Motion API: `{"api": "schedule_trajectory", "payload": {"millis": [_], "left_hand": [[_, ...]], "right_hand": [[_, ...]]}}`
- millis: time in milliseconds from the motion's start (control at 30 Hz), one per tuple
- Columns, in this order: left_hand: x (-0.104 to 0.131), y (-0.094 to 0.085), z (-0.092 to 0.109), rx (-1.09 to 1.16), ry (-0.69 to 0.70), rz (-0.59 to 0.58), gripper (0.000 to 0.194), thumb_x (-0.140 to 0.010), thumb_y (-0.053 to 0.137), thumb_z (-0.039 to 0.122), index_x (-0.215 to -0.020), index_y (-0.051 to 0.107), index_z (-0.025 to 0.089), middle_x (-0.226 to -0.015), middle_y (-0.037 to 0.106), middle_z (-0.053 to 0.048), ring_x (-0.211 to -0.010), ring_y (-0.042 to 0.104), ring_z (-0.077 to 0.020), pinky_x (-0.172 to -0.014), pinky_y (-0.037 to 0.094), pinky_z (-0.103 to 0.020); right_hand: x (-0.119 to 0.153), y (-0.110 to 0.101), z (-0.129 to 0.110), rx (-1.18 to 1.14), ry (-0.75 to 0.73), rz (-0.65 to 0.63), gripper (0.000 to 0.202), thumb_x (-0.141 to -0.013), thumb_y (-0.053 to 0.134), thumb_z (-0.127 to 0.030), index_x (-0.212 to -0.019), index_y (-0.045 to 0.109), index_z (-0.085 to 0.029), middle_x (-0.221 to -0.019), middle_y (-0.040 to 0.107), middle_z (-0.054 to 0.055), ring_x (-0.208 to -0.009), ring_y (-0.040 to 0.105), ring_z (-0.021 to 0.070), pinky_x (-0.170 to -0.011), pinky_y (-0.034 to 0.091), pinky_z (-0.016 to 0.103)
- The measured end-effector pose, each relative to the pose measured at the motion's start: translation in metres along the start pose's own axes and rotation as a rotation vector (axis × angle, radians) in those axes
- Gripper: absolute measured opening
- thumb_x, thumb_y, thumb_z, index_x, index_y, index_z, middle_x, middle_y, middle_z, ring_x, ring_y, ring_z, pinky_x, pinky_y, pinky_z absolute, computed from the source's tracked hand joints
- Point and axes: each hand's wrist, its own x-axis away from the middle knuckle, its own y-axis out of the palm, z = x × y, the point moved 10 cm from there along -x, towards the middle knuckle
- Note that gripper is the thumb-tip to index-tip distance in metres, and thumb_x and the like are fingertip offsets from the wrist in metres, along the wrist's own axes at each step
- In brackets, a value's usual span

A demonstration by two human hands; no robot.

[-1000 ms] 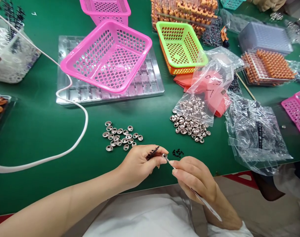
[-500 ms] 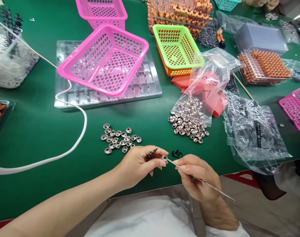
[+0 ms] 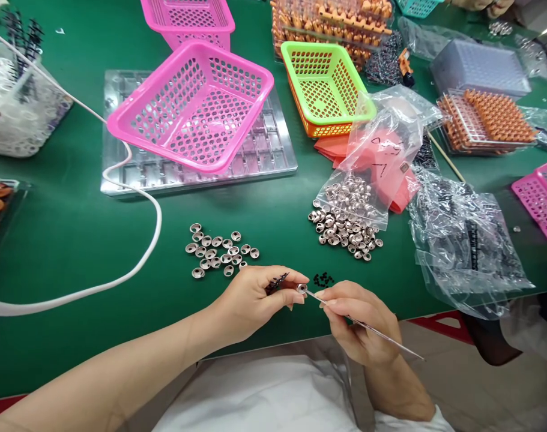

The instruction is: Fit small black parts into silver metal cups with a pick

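Between thumb and forefinger, my left hand (image 3: pixel 255 300) pinches a small silver metal cup (image 3: pixel 302 288). A black toothed plastic strip (image 3: pixel 277 283) is tucked in the same hand. My right hand (image 3: pixel 365 321) holds a thin metal rod (image 3: pixel 385 338) like a pen, its tip at the cup's opening. Just beyond the fingers lie several tiny black pieces (image 3: pixel 323 279). Loose silver cups (image 3: pixel 217 261) are spread on the green table to the left. A bigger heap of such cups (image 3: pixel 347 231) spills from a clear plastic bag (image 3: pixel 367 156) on the right.
A pink basket (image 3: pixel 178 159) rests on a metal tray (image 3: pixel 282 156). Behind stands a green basket (image 3: pixel 329 87). A white cable (image 3: pixel 151 240) loops across the left. Crumpled clear bags (image 3: pixel 466 246) and orange parts (image 3: pixel 498 117) lie to the right; a white-filled tub (image 3: pixel 16 120) stands left.
The view has shifted very slightly. Both hands keep their grip, and the rod's rear end has moved a little up and to the left.
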Motion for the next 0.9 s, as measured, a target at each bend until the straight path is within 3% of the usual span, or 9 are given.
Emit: {"api": "schedule_trajectory", "payload": {"millis": [300, 467, 567, 900], "left_hand": [[0.001, 0.001, -0.001, 0.038, -0.057, -0.011, 0.016, -0.079, 0.070, 0.026, -0.091, 0.076, 0.017, -0.075, 0.075, -0.001, -0.062, 0.066, -0.0130, -0.062, 0.055, -0.022], [0.002, 0.006, -0.009, 0.158, -0.206, -0.061, 0.022, -0.075, 0.073, 0.028, -0.094, 0.077, 0.017, -0.068, 0.072, -0.001, -0.053, 0.059, -0.0112, -0.037, 0.037, -0.016], [0.002, 0.008, -0.012, 0.209, -0.236, -0.085, 0.026, -0.074, 0.073, 0.030, -0.097, 0.077, 0.016, -0.071, 0.073, -0.003, -0.054, 0.058, -0.0111, -0.034, 0.034, -0.015], [0.001, 0.007, -0.004, 0.179, -0.136, -0.058, 0.020, -0.076, 0.073, 0.022, -0.094, 0.077, 0.014, -0.069, 0.072, 0.000, -0.047, 0.051, -0.0066, -0.036, 0.036, -0.015]], "right_hand": [[-0.003, 0.002, 0.003, -0.059, 0.013, -0.044, 0.035, -0.086, 0.060, -0.003, -0.116, 0.062, -0.021, -0.102, 0.076, 0.009, -0.087, 0.075, 0.0196, -0.070, 0.063, 0.032], [0.004, -0.016, 0.021, -0.230, 0.182, 0.218, 0.028, -0.087, 0.062, -0.003, -0.107, 0.066, -0.022, -0.090, 0.076, 0.006, -0.081, 0.074, 0.0193, -0.063, 0.064, 0.032], [0.010, -0.020, 0.029, -0.298, 0.231, 0.307, 0.022, -0.088, 0.062, -0.005, -0.102, 0.066, -0.022, -0.082, 0.075, 0.004, -0.077, 0.074, 0.0194, -0.062, 0.064, 0.034], [0.009, -0.015, 0.025, -0.303, 0.201, 0.257, 0.028, -0.086, 0.063, -0.003, -0.105, 0.066, -0.023, -0.084, 0.074, 0.003, -0.078, 0.074, 0.0204, -0.063, 0.062, 0.034]]}}
